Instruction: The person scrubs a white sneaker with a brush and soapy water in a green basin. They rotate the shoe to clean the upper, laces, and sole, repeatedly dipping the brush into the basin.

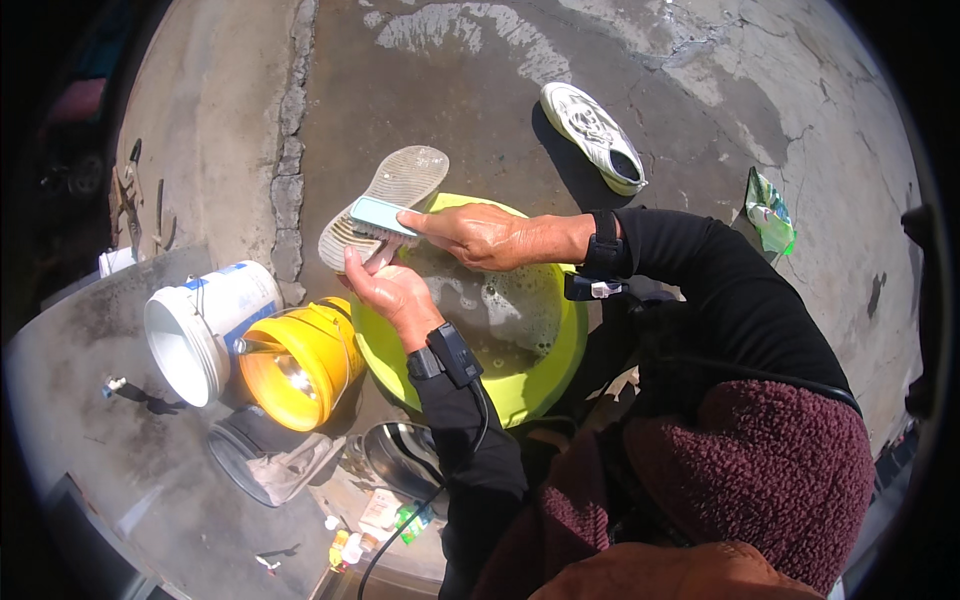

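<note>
My left hand grips a shoe by its near end, with the pale ridged sole turned up. Closed round a light blue scrubbing brush, my right hand holds its bristles against the sole. The shoe is over the left rim of a yellow-green basin, and its upper is mostly hidden. Murky, sudsy water stands in the basin. Beyond my right arm a white shoe with dark markings lies on the wet concrete.
Left of the basin, a white bucket and a yellow bucket lie tipped. Nearer are a grey basin with a cloth and several small bottles and packets. A green plastic bag lies far right. A rough crack crosses the concrete.
</note>
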Demonstrator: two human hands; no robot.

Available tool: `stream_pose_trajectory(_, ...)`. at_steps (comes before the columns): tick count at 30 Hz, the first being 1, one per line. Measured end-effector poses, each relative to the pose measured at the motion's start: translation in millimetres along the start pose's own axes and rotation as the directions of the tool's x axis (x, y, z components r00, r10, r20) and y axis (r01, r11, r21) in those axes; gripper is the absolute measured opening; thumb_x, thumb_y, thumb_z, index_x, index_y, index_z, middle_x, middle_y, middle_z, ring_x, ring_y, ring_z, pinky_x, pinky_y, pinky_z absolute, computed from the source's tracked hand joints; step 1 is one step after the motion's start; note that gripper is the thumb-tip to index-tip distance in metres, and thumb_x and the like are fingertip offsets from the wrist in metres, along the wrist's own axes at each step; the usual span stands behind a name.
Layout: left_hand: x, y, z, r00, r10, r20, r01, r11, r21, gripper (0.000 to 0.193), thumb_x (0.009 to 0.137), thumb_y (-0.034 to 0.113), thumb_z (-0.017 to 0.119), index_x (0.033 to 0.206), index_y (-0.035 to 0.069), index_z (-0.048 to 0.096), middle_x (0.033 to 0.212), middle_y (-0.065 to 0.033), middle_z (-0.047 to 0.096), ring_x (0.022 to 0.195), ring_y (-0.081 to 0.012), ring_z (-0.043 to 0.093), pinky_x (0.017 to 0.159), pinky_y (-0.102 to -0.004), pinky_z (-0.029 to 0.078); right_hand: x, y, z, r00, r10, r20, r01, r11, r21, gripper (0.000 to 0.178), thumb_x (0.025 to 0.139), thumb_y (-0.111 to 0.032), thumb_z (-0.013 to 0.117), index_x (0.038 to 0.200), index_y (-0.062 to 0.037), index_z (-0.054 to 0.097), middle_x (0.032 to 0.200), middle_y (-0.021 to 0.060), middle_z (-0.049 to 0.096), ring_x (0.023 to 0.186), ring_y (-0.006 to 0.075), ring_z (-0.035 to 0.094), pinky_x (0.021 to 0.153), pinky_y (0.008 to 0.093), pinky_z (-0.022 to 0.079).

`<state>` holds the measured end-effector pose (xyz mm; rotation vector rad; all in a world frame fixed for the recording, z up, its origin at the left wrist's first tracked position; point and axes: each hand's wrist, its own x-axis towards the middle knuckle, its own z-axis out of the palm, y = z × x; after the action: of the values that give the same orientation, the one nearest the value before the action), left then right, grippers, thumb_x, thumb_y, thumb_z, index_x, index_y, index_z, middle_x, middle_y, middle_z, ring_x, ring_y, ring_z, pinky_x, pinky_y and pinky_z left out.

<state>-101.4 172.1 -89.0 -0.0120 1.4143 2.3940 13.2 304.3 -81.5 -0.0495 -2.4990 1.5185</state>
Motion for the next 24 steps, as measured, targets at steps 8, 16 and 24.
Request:
stream_pose_trajectory(8,-9,-11,-2,0.997,-0.058,0.041,0.055,0.996,0.065,0.056,0.096,0.04,0.05,0.131,-0.004,0.048,0.124,-0.0156,0.056,0.114,-0.0259,0.054,0.1,-0.0399,0.042,52,-30,-10,0.996,0.09,-0.003,-0.09,0.99,-0.108,0.051,0.087,-0.011,0.058,0.137,-0.0032,0.05,0.085,0.0232,0.067,0.08,0.0397,0.067,0.067,0.0478,0.05)
stream_pose_trajectory(16,-12,-17,0,0.998,-0.043,0.048,0.04,0.998,0.058,0.05,0.1,0.036,0.049,0.129,-0.006,0.05,0.123,-0.0173,0.056,0.112,-0.0258,0.056,0.098,-0.04,0.043,13,-28,-16,0.967,0.21,0.146,-0.182,0.966,-0.184,0.058,0.089,-0.012,0.057,0.145,-0.0022,0.042,0.093,0.023,0.068,0.086,0.0404,0.067,0.071,0.0467,0.052)
stream_pose_trajectory(24,-8,-9,-3,0.976,-0.216,-0.014,0.215,0.976,-0.021,0.058,0.1,0.043,0.047,0.132,-0.006,0.048,0.127,-0.0186,0.055,0.118,-0.0278,0.053,0.103,-0.0407,0.039,15,-29,-13,0.962,0.211,0.176,-0.175,0.965,-0.196,0.054,0.085,-0.012,0.062,0.136,-0.0022,0.049,0.095,0.0236,0.068,0.09,0.0396,0.068,0.074,0.0471,0.053)
